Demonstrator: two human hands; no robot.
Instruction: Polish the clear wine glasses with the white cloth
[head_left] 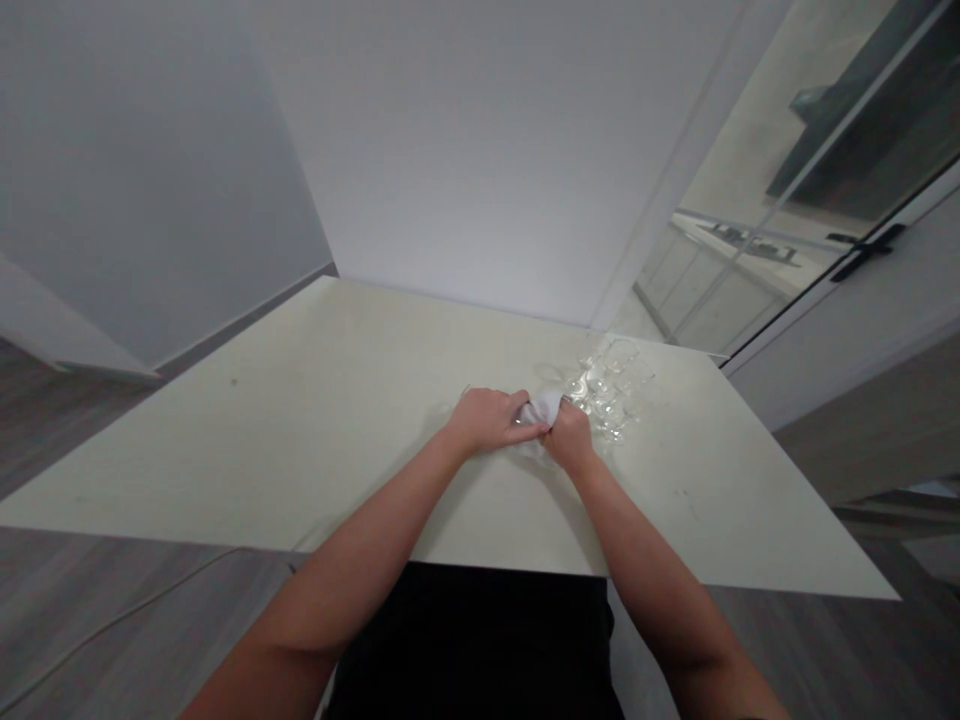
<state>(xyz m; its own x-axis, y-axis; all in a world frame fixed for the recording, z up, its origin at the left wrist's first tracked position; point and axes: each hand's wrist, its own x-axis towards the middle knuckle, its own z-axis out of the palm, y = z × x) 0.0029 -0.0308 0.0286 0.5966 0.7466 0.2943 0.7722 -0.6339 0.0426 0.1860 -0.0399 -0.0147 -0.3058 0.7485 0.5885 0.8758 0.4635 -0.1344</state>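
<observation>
View from my head, looking down over a pale table [300,420] set against a white wall. My left hand [487,420] and right hand [570,440] meet just past the table's centre, toward 1 o'clock from my body. Both grips are closed around a white cloth [541,408], which is bunched between them: the left grip wraps it from the 9 o'clock side with fingers curled over the top, the right grip pinches it from the 4 o'clock side. Whether a glass sits inside the cloth I cannot tell; a faint clear edge shows just below the hands. At 2 o'clock from the hands, just beside them, stands a cluster of clear glasses [611,390] on the table, their shapes hard to separate. At 3 o'clock, well apart, a glass door [810,200] with a black handle [866,250].
</observation>
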